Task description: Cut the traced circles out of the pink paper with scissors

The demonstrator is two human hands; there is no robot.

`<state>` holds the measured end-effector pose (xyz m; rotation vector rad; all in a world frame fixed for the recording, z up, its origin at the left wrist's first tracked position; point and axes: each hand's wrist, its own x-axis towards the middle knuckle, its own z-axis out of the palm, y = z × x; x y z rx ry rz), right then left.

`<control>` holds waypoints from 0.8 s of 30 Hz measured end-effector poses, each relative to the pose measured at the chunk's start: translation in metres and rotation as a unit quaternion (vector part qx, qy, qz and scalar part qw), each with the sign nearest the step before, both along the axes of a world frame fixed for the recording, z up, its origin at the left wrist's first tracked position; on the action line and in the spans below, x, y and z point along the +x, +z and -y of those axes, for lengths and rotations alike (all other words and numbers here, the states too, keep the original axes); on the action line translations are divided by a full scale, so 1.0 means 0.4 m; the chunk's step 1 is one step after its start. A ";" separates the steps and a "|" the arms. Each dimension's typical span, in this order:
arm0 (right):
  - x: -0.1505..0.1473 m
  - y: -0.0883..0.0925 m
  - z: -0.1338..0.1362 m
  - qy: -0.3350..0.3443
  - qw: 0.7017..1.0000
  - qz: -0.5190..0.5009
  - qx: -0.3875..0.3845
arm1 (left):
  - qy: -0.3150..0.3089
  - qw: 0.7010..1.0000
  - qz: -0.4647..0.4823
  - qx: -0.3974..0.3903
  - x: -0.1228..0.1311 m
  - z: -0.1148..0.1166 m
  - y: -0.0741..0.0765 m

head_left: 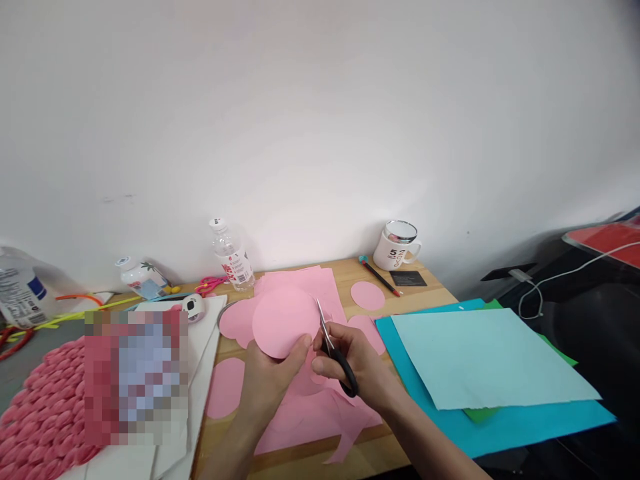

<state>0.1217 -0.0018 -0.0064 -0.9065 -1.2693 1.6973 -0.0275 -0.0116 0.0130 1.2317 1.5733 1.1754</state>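
My left hand (280,370) pinches the lower edge of a round pink paper piece (285,320), thumb in front. In my right hand (350,363) is a pair of black-handled scissors (344,370). Their metal blades point up beside the disc's right edge; whether they touch the paper I cannot tell. Below both hands lie pink paper sheets (300,427) and a curved pink offcut (345,440). A cut pink circle (367,295) rests to the right, and another pink circle (227,387) lies left of my wrist.
A plastic bottle (233,260), a white mug (397,247) and a black pencil (380,275) stand or lie near the wall. Pale blue paper (495,360) over teal sheets covers the table's right side. At left are a pink knitted piece (45,400) and a white jar (143,279).
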 end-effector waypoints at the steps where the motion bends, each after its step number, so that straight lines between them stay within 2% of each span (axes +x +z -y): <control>1: 0.000 0.001 0.001 -0.002 1.000 0.003 -0.003 | 0.003 1.000 -0.003 -0.002 -0.001 0.000 -0.002; 9: -0.004 0.014 0.004 -0.015 0.999 0.028 -0.026 | 0.001 1.000 0.023 0.017 0.001 -0.001 0.002; 15: -0.010 0.026 0.009 -0.022 0.998 0.043 -0.028 | -0.036 0.998 0.042 -0.012 0.016 0.004 0.013; 20: -0.023 0.029 0.013 -0.017 1.000 0.002 -0.012 | 0.004 0.999 0.037 -0.007 0.026 0.011 0.017; 24: -0.021 0.031 0.011 -0.014 1.000 -0.018 0.007 | 0.006 0.999 0.039 -0.020 0.027 0.014 0.016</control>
